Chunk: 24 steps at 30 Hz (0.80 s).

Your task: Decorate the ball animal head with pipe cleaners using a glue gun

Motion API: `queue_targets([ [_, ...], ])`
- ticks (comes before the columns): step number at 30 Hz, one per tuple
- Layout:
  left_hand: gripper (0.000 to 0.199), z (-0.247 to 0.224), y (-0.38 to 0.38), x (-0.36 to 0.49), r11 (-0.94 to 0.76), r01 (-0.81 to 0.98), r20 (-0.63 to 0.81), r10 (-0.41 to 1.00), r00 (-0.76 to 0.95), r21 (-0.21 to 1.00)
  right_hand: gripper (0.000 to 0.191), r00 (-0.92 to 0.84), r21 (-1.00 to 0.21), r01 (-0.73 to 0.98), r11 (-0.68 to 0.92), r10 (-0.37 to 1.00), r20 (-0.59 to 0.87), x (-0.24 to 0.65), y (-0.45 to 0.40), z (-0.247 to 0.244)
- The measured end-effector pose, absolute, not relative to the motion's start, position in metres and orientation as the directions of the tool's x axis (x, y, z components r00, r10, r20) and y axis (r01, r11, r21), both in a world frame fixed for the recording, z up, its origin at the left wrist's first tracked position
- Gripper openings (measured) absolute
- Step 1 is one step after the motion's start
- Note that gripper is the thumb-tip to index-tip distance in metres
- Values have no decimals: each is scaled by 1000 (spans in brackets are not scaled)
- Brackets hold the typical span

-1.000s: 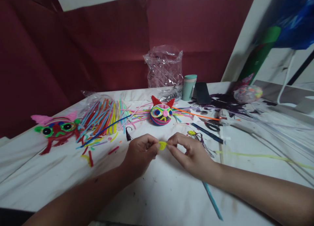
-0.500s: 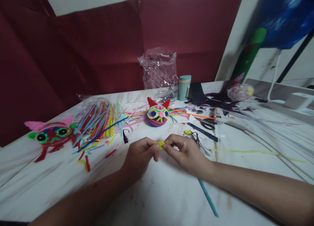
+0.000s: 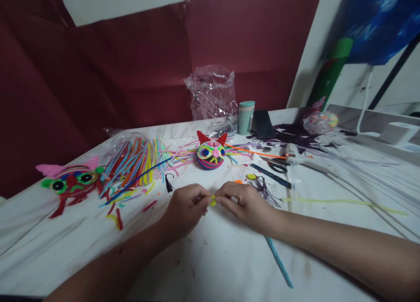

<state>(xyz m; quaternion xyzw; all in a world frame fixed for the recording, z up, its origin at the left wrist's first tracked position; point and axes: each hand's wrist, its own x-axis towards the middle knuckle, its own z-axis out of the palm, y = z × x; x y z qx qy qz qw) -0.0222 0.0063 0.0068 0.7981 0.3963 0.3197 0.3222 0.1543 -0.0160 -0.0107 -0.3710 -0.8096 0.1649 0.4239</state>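
Between my fingertips is a small yellow piece (image 3: 213,200), mostly covered by them. My left hand (image 3: 188,206) pinches it from the left, and my right hand (image 3: 244,203) pinches it from the right. Just beyond my hands sits a round, multicoloured figure (image 3: 211,154) with red pointed ears, touched by neither hand. A yellow coil (image 3: 251,177) with a dark purple tassel (image 3: 265,192) lies behind my right hand. An orange piece (image 3: 238,182) shows partly above that hand's knuckles.
At left stand a red figure with pink ears (image 3: 74,186) and a pile of coloured pipe cleaners (image 3: 131,160). Scissors (image 3: 278,165), a glue gun (image 3: 291,152), a green cup (image 3: 246,117) and a phone (image 3: 263,123) are at right. A blue strip (image 3: 278,262) lies in front.
My fingertips have come closer together and slightly lower, covering more of the yellow piece. The orange piece now shows above my right hand. The view has shifted slightly.
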Motion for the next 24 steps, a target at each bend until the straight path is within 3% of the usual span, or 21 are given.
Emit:
queue_targets([
  [3,14,6,6,-19,-284,307,159,913,375,908,13,-253,-610,443,657,744,618,155,-15,-9],
  [6,14,6,4,-17,-209,219,128,934,335,953,10,-216,-587,460,666,725,654,155,-16,-8],
  [11,13,5,3,-17,-206,181,139,936,324,962,9,-231,-530,460,712,672,703,153,-20,-6],
  [17,16,1,0,-16,-185,81,145,925,350,979,15,-263,-548,464,696,699,666,152,-25,-6],
  [24,17,-3,-1,-14,-208,-9,198,917,348,978,17,-220,-669,407,622,777,589,149,-26,-8],
])
